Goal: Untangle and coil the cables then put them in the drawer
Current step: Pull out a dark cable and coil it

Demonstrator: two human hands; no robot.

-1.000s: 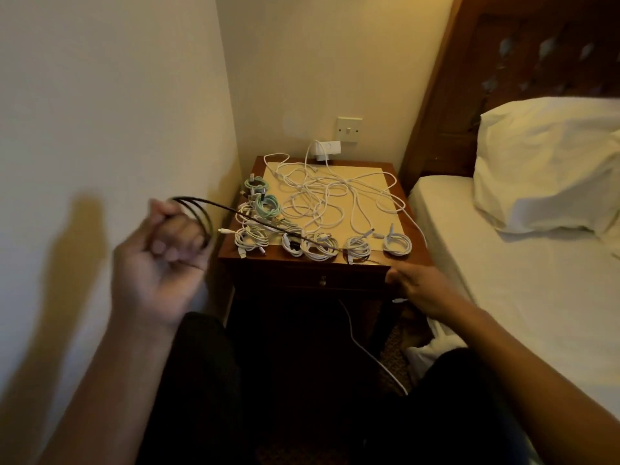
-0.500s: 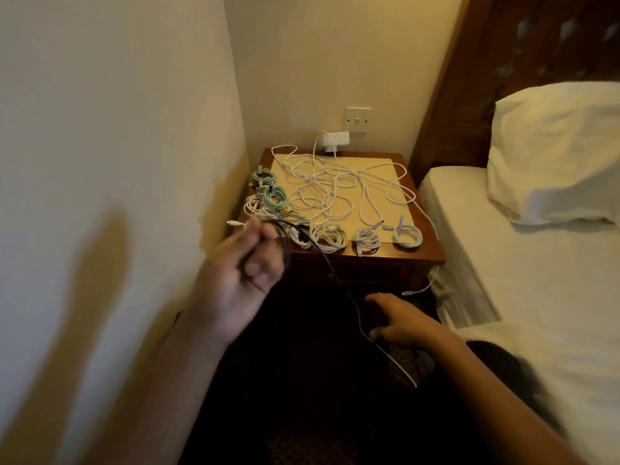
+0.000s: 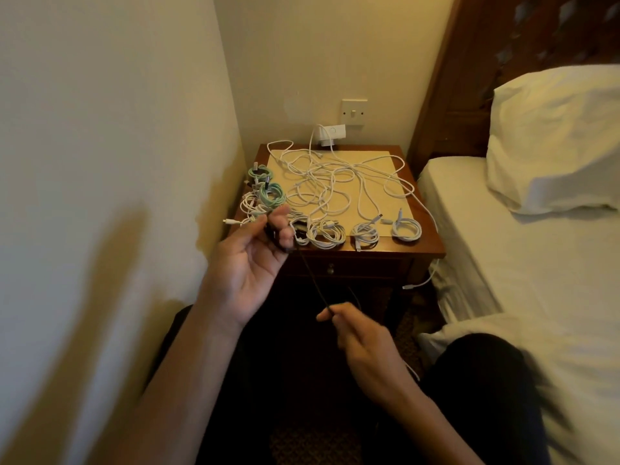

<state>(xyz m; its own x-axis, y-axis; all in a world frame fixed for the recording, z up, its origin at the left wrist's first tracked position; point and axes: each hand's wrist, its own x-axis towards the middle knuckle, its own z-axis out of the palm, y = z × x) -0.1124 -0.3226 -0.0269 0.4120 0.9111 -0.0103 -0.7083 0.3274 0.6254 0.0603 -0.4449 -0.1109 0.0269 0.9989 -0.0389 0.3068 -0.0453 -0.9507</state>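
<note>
— Just beyond the left hand (image 3: 255, 263), what is on the bench (image 3: 427, 245)?
— A loose tangle of white cables (image 3: 330, 182) across the middle of its top. Nearer the hand, a row of coiled white cables (image 3: 327, 233) lies along the front edge. Two teal coils (image 3: 274, 196) lie just past the fingertips, by the wall.
— And the hand itself?
— Raised, with thumb and fingers pinched on a few loops of a black cable (image 3: 310, 280).
— Where does that cable go?
— Down and rightward from those loops, in a straight line, to the right hand (image 3: 364, 337), which is lower and nearer the person. Its thumb and forefinger are clamped on the strand; the other fingers are curled and blurred.
— The drawer (image 3: 355, 268)?
— Under the benchtop, beyond both hands and behind the strand. It is closed, with its small knob showing.
— Anything right of the right hand?
— A bed (image 3: 503, 256) with a white pillow (image 3: 553, 146), and a white cable end (image 3: 414, 286) hanging off the bench beside it.
</note>
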